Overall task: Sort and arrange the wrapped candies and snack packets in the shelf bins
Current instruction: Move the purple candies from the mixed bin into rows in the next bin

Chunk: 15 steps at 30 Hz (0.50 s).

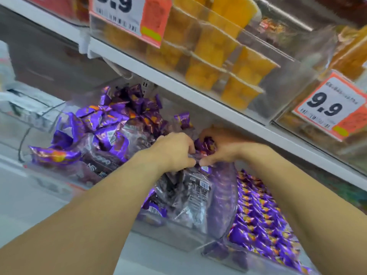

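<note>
Purple wrapped candies [111,124] lie heaped in a clear shelf bin [35,124] on the lower shelf. Both my hands reach into the middle of that heap. My left hand [174,149] curls its fingers round a bunch of purple candy packets [204,145], thumb pinching below. My right hand [220,147] grips the same bunch from the right, its fingers hooked over the top. Clear packets with dark printing and barcodes [196,191] lie under my wrists. More purple candies [264,215] fill the neighbouring bin to the right in tidy rows.
The white shelf edge [198,98] runs diagonally just above my hands. On it stand clear bins of orange snack tubs [216,56]. Price tags reading 9.9 [327,108] hang at the right and the top left [127,14]. White packets [21,102] sit at the far left.
</note>
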Tool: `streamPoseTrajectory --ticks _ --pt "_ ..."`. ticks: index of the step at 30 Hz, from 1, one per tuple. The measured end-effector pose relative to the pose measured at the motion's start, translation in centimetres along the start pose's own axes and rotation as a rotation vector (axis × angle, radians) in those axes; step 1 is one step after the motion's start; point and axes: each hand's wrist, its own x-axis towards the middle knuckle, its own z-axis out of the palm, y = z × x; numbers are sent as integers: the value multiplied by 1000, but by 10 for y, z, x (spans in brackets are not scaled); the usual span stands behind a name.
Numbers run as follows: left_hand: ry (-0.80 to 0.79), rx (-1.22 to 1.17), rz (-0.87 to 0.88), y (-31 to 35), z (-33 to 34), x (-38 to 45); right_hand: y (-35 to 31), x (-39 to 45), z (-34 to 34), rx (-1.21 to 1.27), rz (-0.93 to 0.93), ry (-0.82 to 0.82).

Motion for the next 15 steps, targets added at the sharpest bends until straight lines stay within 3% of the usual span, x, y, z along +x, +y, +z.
streamPoseTrajectory --ticks 5,10,12,15 --pt "-125 -29 -19 0 -8 -4 10 9 -4 -37 2 -44" --pt "-146 -114 -7 -7 -11 -6 3 14 10 -53 1 65" --pt "-119 -171 -12 -11 -7 -7 2 8 12 6 22 117" --pt "68 -360 0 -22 -5 -8 -5 -12 16 152 22 240"
